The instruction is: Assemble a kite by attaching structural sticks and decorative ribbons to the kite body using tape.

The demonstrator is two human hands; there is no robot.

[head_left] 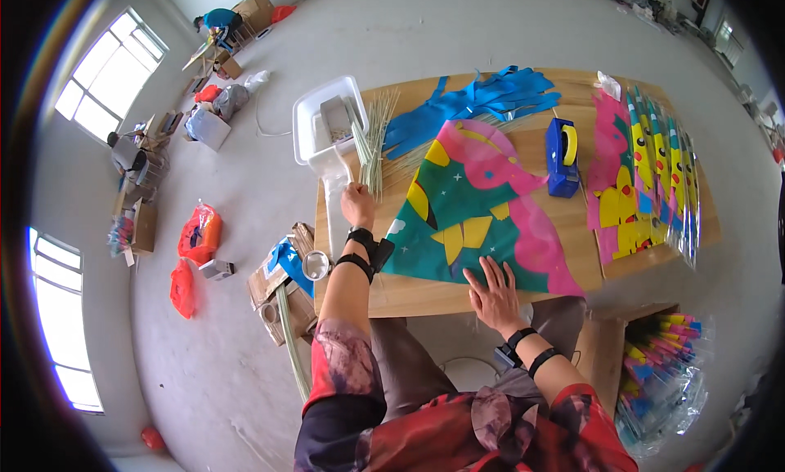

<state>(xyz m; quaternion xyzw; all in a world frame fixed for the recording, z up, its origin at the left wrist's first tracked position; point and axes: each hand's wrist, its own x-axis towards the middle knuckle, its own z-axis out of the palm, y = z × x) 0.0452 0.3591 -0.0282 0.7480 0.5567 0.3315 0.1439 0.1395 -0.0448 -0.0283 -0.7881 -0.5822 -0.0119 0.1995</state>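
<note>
A triangular printed sheet (523,259), green and pink with yellow shapes like kite fabric, lies spread on the wooden table (585,280). My right hand (495,296) rests flat on its near edge, fingers spread. Beyond the sheet's left side, my left hand (357,204) is closed beside a bundle of thin pale sticks (374,137) and some clear plastic film (333,178). What its fingers hold, if anything, is too small to make out. Both wrists wear black straps.
Past the sheet lie blue ribbons (458,104). A white plastic bin (301,129) sits at the table's far left corner. The blue tape dispenser (562,178) stands right of the sheet, before packaged rolled prints (675,161). More packages (662,374) fill a box below right.
</note>
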